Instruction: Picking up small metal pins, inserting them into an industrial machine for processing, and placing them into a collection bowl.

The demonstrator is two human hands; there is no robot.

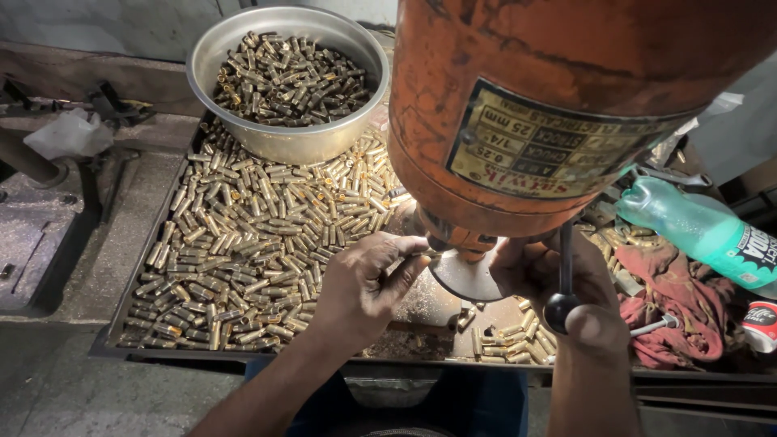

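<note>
The left hand [368, 283] has its thumb and forefinger pinched together on a small brass piece [427, 254], held at the edge of the round metal plate [465, 277] directly under the drill spindle [461, 240]; the piece is mostly hidden by the fingertips, so its exact seating on the plate cannot be told. The right hand [558, 283] is beside the plate on its other side, with a black lever [564, 271] ending in a round knob passing in front of it; whether its fingers are closed on anything cannot be told, as the lever and the machine body cover them. Above both hands hangs the orange drill body [566, 89], worn and fitted with a yellowed metal label. To the left of the hands, a shallow dark tray [109, 344] carries a dense spread of brass pieces [251, 243]. At the far end of that spread stands a steel bowl [283, 137] filled with more of the same pieces. A smaller group of brass pieces [510, 336] lies near the right wrist. Further right lie a red rag [680, 299] and a green plastic bottle [696, 231] on its side.
</note>
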